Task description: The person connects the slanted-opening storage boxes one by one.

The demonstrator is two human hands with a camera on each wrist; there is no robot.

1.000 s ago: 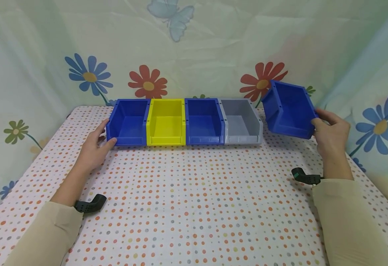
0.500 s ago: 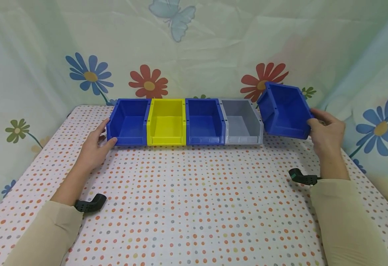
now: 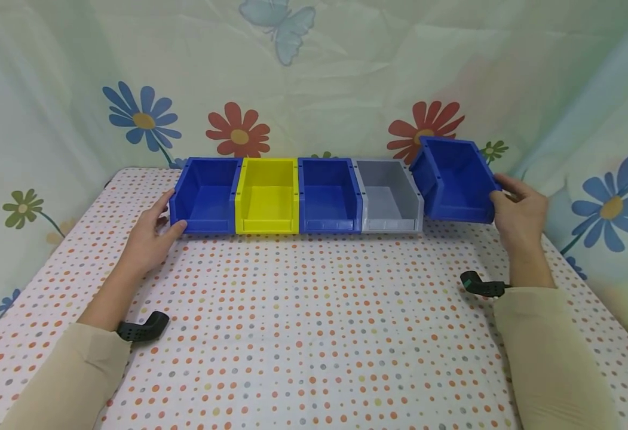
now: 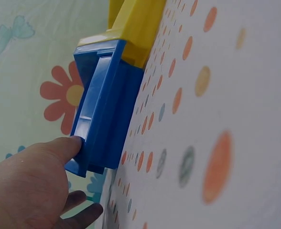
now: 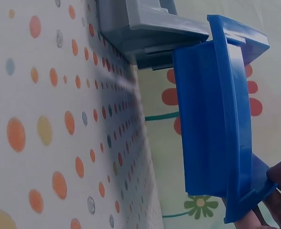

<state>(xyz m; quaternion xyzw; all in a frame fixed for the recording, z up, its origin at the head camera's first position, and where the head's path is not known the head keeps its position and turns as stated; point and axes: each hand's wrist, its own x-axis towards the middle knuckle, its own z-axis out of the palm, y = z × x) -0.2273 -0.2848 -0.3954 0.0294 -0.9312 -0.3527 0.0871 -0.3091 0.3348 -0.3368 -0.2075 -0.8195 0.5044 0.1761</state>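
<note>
My right hand (image 3: 523, 215) grips the right wall of a blue storage bin (image 3: 459, 194) and holds it raised off the table, tilted. The thumb is on the rim, fingers behind the wall. In the right wrist view, the held blue bin's left side meets or nearly meets the grey storage bin (image 5: 164, 24). My left hand (image 3: 149, 242) rests at the leftmost blue bin (image 3: 208, 227), thumb on its front corner and fingers extended along its left side. In the left wrist view, two fingers hang clear of this bin (image 4: 116, 114).
A yellow bin (image 3: 267, 227) and another blue bin (image 3: 330, 224) stand between the leftmost blue bin and the grey one, all side by side. They sit at the back of a dotted tablecloth (image 3: 292, 328), before a flowered backdrop (image 3: 335, 77).
My right hand has moved left and slightly lower the held blue bin, which is now less tilted and nearer the grey bin. The left hand and the row have stayed in place.
</note>
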